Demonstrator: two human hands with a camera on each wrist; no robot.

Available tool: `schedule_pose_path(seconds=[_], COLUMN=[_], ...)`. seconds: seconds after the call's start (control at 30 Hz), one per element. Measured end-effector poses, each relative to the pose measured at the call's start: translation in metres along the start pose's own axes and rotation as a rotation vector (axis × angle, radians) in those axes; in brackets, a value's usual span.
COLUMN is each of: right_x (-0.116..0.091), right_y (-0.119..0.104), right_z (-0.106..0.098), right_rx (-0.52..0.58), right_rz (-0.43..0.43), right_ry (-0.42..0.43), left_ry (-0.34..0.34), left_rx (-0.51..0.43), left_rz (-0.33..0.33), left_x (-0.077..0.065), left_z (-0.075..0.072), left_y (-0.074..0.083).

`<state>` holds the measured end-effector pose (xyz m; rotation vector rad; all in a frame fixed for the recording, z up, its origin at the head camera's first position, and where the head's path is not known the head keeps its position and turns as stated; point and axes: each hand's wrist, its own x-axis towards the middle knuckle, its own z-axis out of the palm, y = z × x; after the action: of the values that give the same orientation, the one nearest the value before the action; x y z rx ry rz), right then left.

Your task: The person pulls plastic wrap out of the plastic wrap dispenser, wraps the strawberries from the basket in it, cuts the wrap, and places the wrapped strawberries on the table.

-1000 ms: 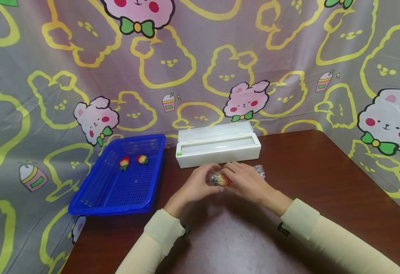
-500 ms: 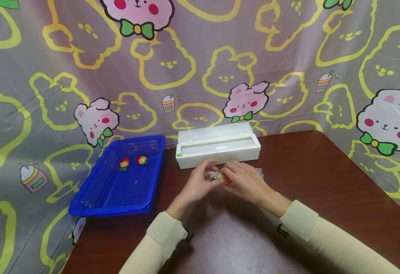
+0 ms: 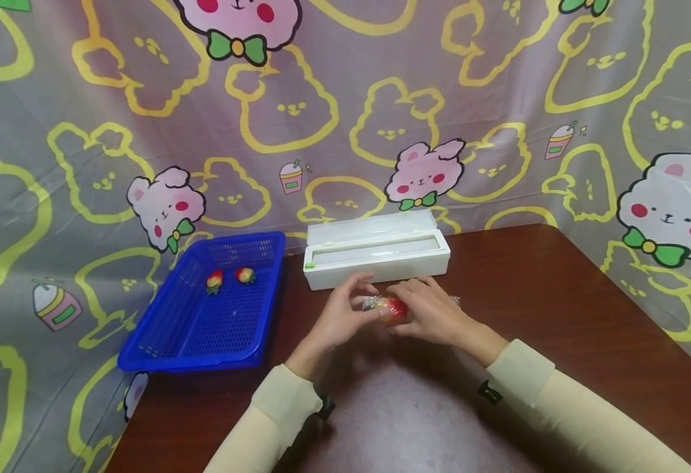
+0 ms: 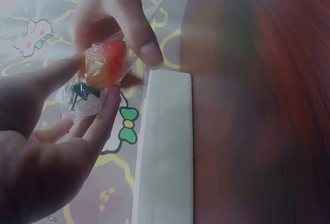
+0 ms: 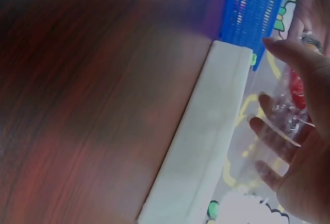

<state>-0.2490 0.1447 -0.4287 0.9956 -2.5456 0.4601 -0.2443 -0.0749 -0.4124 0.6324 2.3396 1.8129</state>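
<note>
A red and yellow strawberry (image 3: pixel 394 309) with green leaves is wrapped in clear cling film, above the table in front of the white box. My left hand (image 3: pixel 342 312) pinches it near the leaf end; in the left wrist view, thumb and fingers lie on either side of the strawberry (image 4: pixel 105 67). My right hand (image 3: pixel 434 312) is at the red end, its fingers loosely bent and apart from the thumb in the right wrist view. Loose cling film (image 5: pixel 289 116) trails between that thumb and fingers. Part of the strawberry is hidden behind the right hand.
A white cling film box (image 3: pixel 378 266) with its lid raised stands at the back of the brown table (image 3: pixel 558 309). On the left is a blue basket (image 3: pixel 194 360) holding two strawberries (image 3: pixel 215 281), unlike the held one in lying apart inside. A patterned curtain (image 3: pixel 345 85) hangs behind.
The right hand's fingers have loosened and shifted slightly right, so more of the red end shows. The left hand has moved slightly and still holds the strawberry. Less film shows right of the hand.
</note>
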Motion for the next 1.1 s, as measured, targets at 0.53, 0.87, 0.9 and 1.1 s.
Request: schedule_pose_path(seconds=[0.53,0.87,0.9,1.1], right_x=[-0.001,-0.002,-0.004,-0.009], right_y=[-0.001,0.004,0.005,0.007], right_z=[-0.005,-0.013,-0.015,-0.033], right_rx=[0.053,0.068,0.065,0.06], right_rz=[0.01,0.021,0.03,0.098], right_ry=[-0.035,-0.073,-0.075,-0.027], left_ry=[-0.113,-0.142,-0.136,-0.065], left_rx=[0.084,-0.039,-0.044,-0.014], left_rz=[-0.133,-0.1,-0.094,-0.061], left_x=[-0.001,0.0,0.0,-0.002], left_z=[-0.002,-0.004,-0.005,-0.014], left_y=[-0.005,-0.007,-0.007,-0.011])
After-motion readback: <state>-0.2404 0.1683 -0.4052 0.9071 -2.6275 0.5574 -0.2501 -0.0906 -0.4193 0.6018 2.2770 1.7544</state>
